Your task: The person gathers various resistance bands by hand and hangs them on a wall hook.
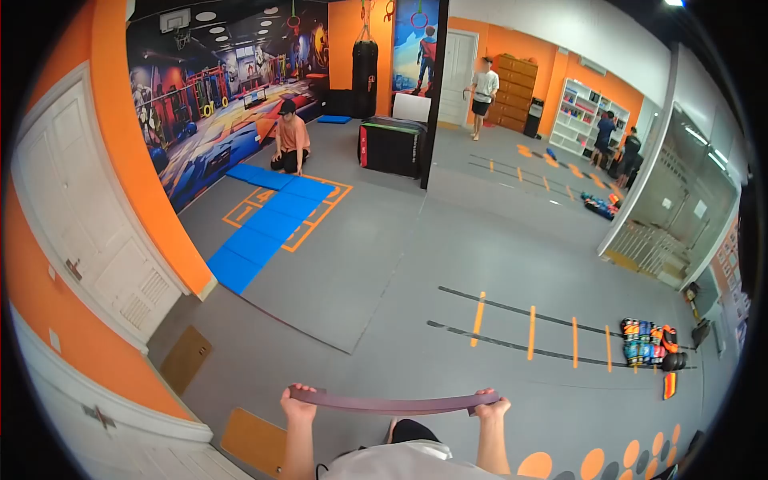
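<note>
A purple resistance band [392, 406] runs in a nearly level line across the front of my body, sagging slightly in the middle. Its left end is in my left hand [299, 402], fingers wrapped around it. At the other end, my right hand [491, 405] is closed on the band in the same way. Both arms reach forward above the grey floor. My light shirt and a dark knee or shoe show below the band.
Ahead lies an agility ladder [532, 332] on the floor, with a pile of colourful bags [646, 342] at its right end. Blue mats [268, 224] lie at left, beside a kneeling person [291, 138]. A black punching bag [365, 78] hangs behind. White doors [88, 192] line the left wall.
</note>
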### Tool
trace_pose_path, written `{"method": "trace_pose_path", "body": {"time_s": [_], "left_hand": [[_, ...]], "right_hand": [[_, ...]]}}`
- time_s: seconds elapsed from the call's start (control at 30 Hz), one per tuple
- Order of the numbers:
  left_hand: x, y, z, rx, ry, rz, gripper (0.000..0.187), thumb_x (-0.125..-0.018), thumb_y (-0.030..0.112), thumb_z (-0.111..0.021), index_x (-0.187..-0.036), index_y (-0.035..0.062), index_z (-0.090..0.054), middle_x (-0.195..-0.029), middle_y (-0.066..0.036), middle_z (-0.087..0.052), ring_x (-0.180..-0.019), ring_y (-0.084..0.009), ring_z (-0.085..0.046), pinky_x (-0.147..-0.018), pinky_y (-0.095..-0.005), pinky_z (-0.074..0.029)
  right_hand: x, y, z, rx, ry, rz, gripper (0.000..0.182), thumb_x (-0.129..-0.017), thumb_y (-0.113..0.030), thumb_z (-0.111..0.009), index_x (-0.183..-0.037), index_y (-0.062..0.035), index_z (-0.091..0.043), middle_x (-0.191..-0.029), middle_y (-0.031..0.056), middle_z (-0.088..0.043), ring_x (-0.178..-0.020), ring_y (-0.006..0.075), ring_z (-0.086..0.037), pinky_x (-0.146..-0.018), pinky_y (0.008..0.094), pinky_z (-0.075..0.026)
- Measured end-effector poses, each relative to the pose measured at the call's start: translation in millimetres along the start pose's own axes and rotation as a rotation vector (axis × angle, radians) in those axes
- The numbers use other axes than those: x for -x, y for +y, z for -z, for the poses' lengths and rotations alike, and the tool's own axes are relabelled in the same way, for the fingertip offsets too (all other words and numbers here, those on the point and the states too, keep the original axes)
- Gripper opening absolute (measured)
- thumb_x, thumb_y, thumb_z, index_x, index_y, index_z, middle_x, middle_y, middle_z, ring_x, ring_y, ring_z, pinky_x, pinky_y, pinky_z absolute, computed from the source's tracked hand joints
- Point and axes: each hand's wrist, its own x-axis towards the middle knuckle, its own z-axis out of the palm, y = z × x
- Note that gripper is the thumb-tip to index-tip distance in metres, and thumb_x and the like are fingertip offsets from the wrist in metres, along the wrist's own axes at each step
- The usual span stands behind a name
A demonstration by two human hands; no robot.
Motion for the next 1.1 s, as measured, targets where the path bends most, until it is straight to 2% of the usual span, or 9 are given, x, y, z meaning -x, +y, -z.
{"method": "trace_pose_path", "body": {"time_s": [0.1, 0.13, 0.17, 0.23, 0.3, 0.63, 0.77, 0.9, 1.1], "left_hand": [[-56.5, -13.3, -61.3, -0.140, -0.012, -0.055, 0.023, -0.092, 0.024, -0.031, -0.084, 0.0086, -0.047, -0.076, -0.004, -0.049, -0.074, -0.0187, -0.048, -0.072, -0.0361, -0.039], [-87.3, -12.7, -58.5, -0.188, -0.144, -0.034, 0.022, -0.091, 0.024, -0.034, -0.091, 0.0097, -0.051, -0.089, -0.004, -0.054, -0.089, -0.0193, -0.050, -0.083, -0.0390, -0.038], [-110.5, -12.6, -63.8, -0.185, -0.124, -0.033, 0.022, -0.091, 0.024, -0.034, -0.091, 0.0097, -0.051, -0.089, -0.004, -0.054, -0.089, -0.0193, -0.050, -0.083, -0.0390, -0.038], [-138.9, -13.6, -77.8, -0.253, -0.078, -0.008, 0.022, -0.092, 0.024, -0.038, -0.102, 0.0104, -0.052, -0.106, -0.004, -0.054, -0.105, -0.0203, -0.049, -0.095, -0.0413, -0.033], [-166.9, -26.8, -113.7, -0.289, -0.049, -0.006, 0.025, -0.092, 0.023, -0.039, -0.108, 0.0108, -0.053, -0.115, -0.004, -0.054, -0.113, -0.0208, -0.048, -0.100, -0.0425, -0.030], [-347.3, -73.3, -250.5, -0.187, -0.062, -0.127, 0.028, -0.093, 0.018, -0.038, -0.117, 0.0076, -0.049, -0.120, -0.007, -0.050, -0.118, -0.0227, -0.044, -0.105, -0.0438, -0.029], [-461.8, -95.3, -282.2, -0.100, 0.125, -0.050, 0.028, -0.092, 0.021, -0.041, -0.114, 0.0057, -0.051, -0.115, -0.009, -0.048, -0.111, -0.0245, -0.046, -0.104, -0.0461, -0.031], [-588.2, -114.8, -336.4, -0.113, 0.102, 0.053, 0.028, -0.091, 0.022, -0.045, -0.113, 0.0051, -0.051, -0.108, -0.008, -0.049, -0.106, -0.0246, -0.047, -0.103, -0.0464, -0.033], [-753.2, -137.0, -487.9, -0.161, 0.269, 0.037, 0.024, -0.089, 0.019, -0.054, -0.107, 0.0032, -0.051, -0.105, -0.007, -0.050, -0.102, -0.0221, -0.049, -0.097, -0.0414, -0.040]], "right_hand": [[-96.7, 38.9, -38.4, 0.071, 0.035, 0.031, 0.031, -0.087, -0.027, -0.021, -0.079, -0.0055, -0.041, -0.068, 0.0083, -0.047, -0.062, 0.0218, -0.045, -0.060, 0.0371, -0.043], [-144.3, 50.1, -48.1, 0.144, -0.057, 0.029, 0.033, -0.089, -0.029, -0.021, -0.085, -0.0048, -0.042, -0.074, 0.0084, -0.049, -0.069, 0.0231, -0.048, -0.065, 0.0374, -0.044], [-176.6, 54.7, -58.5, 0.222, -0.147, 0.030, 0.035, -0.092, -0.030, -0.021, -0.092, -0.0041, -0.044, -0.079, 0.0084, -0.051, -0.075, 0.0243, -0.052, -0.070, 0.0377, -0.045], [-171.2, 92.9, -137.9, 0.347, 0.001, 0.096, 0.037, -0.097, -0.034, -0.026, -0.110, -0.0040, -0.042, -0.097, 0.0072, -0.052, -0.086, 0.0253, -0.054, -0.079, 0.0407, -0.047], [-214.4, 116.1, -196.1, 0.279, -0.052, 0.025, 0.038, -0.097, -0.032, -0.030, -0.121, -0.0037, -0.037, -0.110, 0.0073, -0.049, -0.099, 0.0247, -0.054, -0.087, 0.0422, -0.045], [-339.1, 212.9, -455.5, 0.464, -0.359, -0.084, 0.025, -0.095, -0.022, -0.042, -0.113, -0.0043, -0.044, -0.106, 0.0078, -0.052, -0.104, 0.0239, -0.051, -0.090, 0.0405, -0.043], [-380.1, 245.5, -524.1, 0.453, -0.271, -0.008, 0.019, -0.094, -0.017, -0.046, -0.109, -0.0057, -0.048, -0.103, 0.0066, -0.053, -0.101, 0.0231, -0.052, -0.092, 0.0408, -0.044], [-438.4, 256.0, -573.6, 0.400, -0.250, 0.012, 0.016, -0.093, -0.016, -0.048, -0.103, -0.0054, -0.054, -0.098, 0.0061, -0.058, -0.097, 0.0220, -0.055, -0.093, 0.0385, -0.044], [-490.7, 273.5, -674.7, 0.338, -0.169, 0.119, 0.019, -0.095, -0.017, -0.043, -0.104, -0.0030, -0.051, -0.103, 0.0096, -0.057, -0.100, 0.0233, -0.055, -0.093, 0.0392, -0.044]]}}
